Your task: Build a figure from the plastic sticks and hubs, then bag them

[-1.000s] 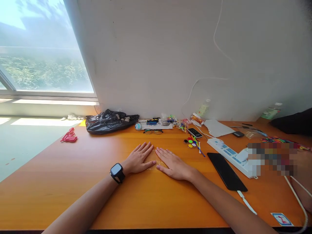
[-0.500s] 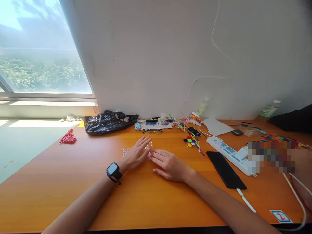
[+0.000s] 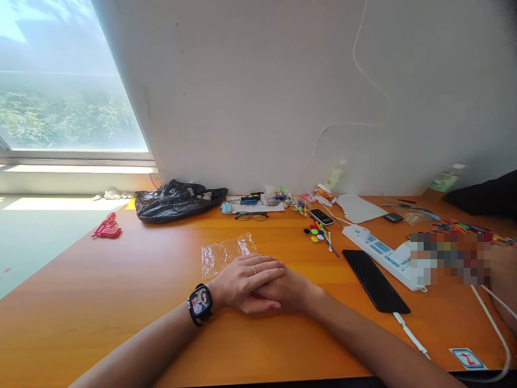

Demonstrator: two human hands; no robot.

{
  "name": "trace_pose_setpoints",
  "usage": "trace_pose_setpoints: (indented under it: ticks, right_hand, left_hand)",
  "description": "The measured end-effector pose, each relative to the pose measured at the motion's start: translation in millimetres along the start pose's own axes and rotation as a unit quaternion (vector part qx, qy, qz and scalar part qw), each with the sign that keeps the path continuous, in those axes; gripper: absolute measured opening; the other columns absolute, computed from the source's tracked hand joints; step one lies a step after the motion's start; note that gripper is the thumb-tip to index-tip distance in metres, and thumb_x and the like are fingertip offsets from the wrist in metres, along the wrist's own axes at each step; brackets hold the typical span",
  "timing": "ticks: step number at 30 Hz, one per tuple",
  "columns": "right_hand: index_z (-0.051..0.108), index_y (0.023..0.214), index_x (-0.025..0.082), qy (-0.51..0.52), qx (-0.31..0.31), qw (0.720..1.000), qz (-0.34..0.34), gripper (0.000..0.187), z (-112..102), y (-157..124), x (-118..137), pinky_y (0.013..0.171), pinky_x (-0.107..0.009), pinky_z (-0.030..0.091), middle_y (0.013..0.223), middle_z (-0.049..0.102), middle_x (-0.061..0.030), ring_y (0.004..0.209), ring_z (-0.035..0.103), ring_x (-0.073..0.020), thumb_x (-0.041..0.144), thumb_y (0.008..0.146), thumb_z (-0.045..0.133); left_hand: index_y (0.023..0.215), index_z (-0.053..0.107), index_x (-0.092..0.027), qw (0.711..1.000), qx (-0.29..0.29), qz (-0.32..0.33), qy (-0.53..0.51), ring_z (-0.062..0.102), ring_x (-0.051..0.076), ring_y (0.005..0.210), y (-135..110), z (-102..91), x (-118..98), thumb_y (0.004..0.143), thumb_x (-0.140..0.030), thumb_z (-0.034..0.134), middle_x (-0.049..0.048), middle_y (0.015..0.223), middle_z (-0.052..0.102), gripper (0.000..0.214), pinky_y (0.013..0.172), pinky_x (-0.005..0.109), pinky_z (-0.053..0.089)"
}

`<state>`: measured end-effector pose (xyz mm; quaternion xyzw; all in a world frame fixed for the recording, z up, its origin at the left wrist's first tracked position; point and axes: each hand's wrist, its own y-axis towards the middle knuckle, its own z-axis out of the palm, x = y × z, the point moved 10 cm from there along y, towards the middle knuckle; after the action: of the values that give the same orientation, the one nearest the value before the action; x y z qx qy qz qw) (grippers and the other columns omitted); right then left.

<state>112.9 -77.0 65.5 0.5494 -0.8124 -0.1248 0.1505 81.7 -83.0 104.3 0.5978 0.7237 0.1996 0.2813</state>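
Note:
My left hand [image 3: 246,277] lies flat over my right hand [image 3: 297,291] on the orange table [image 3: 121,280]. Its fingers are stretched out, it holds nothing, and a ring shows on one finger. A smartwatch [image 3: 200,303] is on my left wrist. My right hand's fingers are hidden under the left hand. A flat clear plastic bag [image 3: 224,254] lies on the table just beyond my left hand, and neither hand touches it.
A black phone [image 3: 375,280] on a cable and a white power strip [image 3: 379,253] lie to the right. Coloured pins [image 3: 319,234], glasses [image 3: 251,216] and a black plastic bag [image 3: 175,200] sit near the wall. Another person's hand [image 3: 503,280] is at the right edge.
Both hands came off the clear plastic bag and drew back towards me. My left hand now rests on top of my right, and the bag lies uncovered.

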Motion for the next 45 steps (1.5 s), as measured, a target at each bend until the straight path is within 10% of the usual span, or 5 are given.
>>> trace_pose_setpoints:
  ticks: [7,14,20,33,45]
  right_hand:
    - [0.069,0.131,0.02,-0.047,-0.083,0.988,0.119,0.036,-40,-18,-67,0.098,-0.048,0.055,0.118,0.076,-0.0126,0.109,0.068,-0.0297,0.03,0.105,0.047]
    - [0.055,0.147,0.011,-0.197,-0.07,0.841,0.5,0.065,-62,-108,-194,0.113,-0.06,0.039,0.145,0.057,-0.0251,0.134,0.048,-0.0446,0.055,0.101,0.046]
    - [0.052,0.147,0.009,-0.19,-0.025,0.767,0.612,0.078,-57,-152,-228,0.106,-0.057,0.043,0.147,0.052,-0.0272,0.138,0.047,-0.0457,0.07,0.099,0.044]
    - [0.05,0.15,0.008,-0.13,-0.032,0.779,0.613,0.069,-49,-161,-244,0.113,-0.048,0.041,0.152,0.048,-0.0259,0.141,0.049,-0.0409,0.059,0.104,0.039]
    - [0.056,0.141,0.015,-0.042,-0.064,0.91,0.408,0.047,-8,-80,-163,0.114,-0.049,0.047,0.136,0.06,-0.0198,0.129,0.059,-0.033,0.044,0.106,0.043]
  left_hand:
    - [0.132,0.066,-0.021,0.984,-0.033,-0.158,0.081,0.073,0.027,0.115,-24,-20.9,57,0.106,-0.039,0.051,0.0117,0.125,0.076,0.034,0.102,0.044,0.059]
    - [0.156,0.048,-0.028,0.942,0.098,-0.295,0.125,0.041,0.039,0.152,-59,1.1,108,0.104,-0.06,0.048,0.0129,0.164,0.046,0.061,0.122,0.061,0.037]
    - [0.16,0.039,-0.021,0.876,0.097,-0.441,0.17,0.023,0.05,0.158,-96,-4.6,143,0.105,-0.061,0.039,0.019,0.167,0.039,0.068,0.121,0.078,0.015]
    - [0.145,0.055,-0.024,0.927,0.008,-0.338,0.162,0.034,0.042,0.154,-58,-5.1,107,0.105,-0.046,0.05,0.0135,0.15,0.059,0.046,0.124,0.069,0.027]
    - [0.136,0.059,-0.026,0.961,0.012,-0.261,0.087,0.056,0.034,0.134,-48,5.1,95,0.102,-0.035,0.056,0.0135,0.136,0.064,0.036,0.114,0.058,0.047]
